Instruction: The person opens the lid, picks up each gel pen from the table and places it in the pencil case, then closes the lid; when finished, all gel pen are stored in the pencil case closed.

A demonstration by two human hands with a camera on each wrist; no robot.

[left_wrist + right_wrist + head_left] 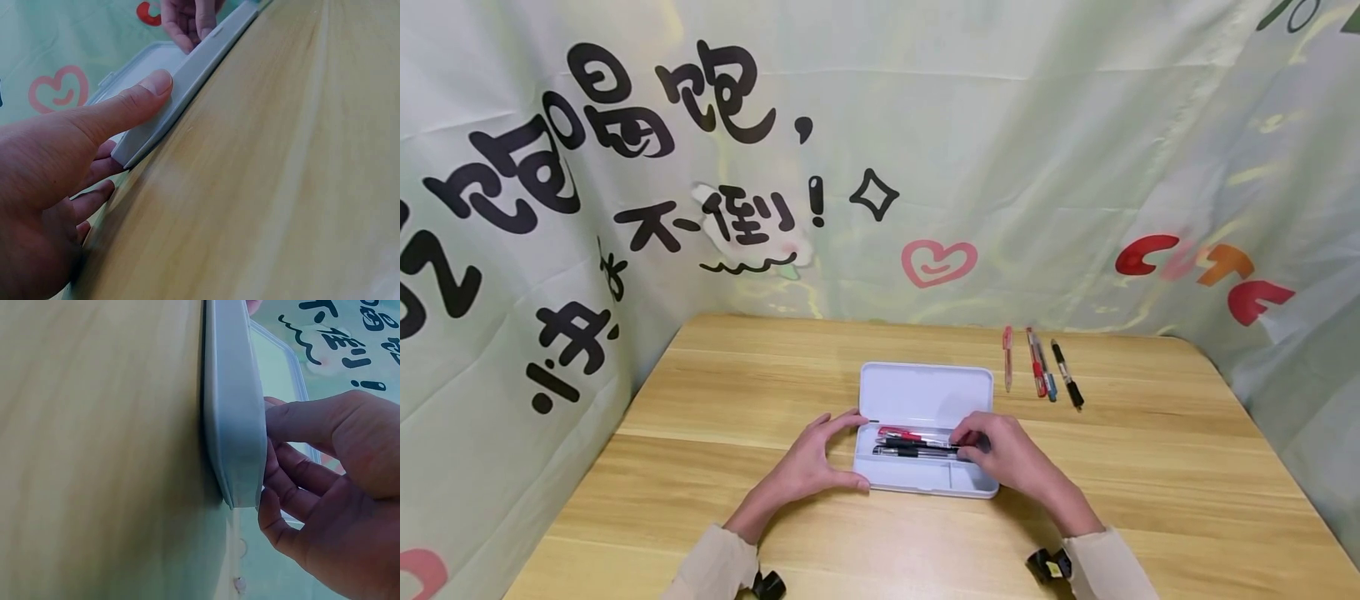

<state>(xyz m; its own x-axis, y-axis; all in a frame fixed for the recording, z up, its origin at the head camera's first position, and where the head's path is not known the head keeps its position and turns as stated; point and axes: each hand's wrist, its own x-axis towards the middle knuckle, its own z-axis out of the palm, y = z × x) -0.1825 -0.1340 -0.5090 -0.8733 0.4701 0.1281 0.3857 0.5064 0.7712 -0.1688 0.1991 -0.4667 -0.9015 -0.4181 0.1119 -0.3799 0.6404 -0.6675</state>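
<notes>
A pale pencil case (901,477) lies on the table with its lid (925,392) raised at the back. My left hand (808,458) holds its left end, thumb at the front corner and fingers at the back corner. In the left wrist view the thumb (140,100) rests against the front wall. Inside the long compartment lie a red pen (898,433) and black pens (898,452), side by side. My right hand (1003,450) reaches over the case's right end, thumb and fingers pinching the right end of a black pen; the fingertips are partly hidden.
Behind the case to the right, several pens lie on the wooden table (760,367): a pink pen (1007,358), a red pen (1037,367), a blue-tipped pen (1047,379) and a black pen (1067,375). A printed cloth (1037,167) hangs behind the table.
</notes>
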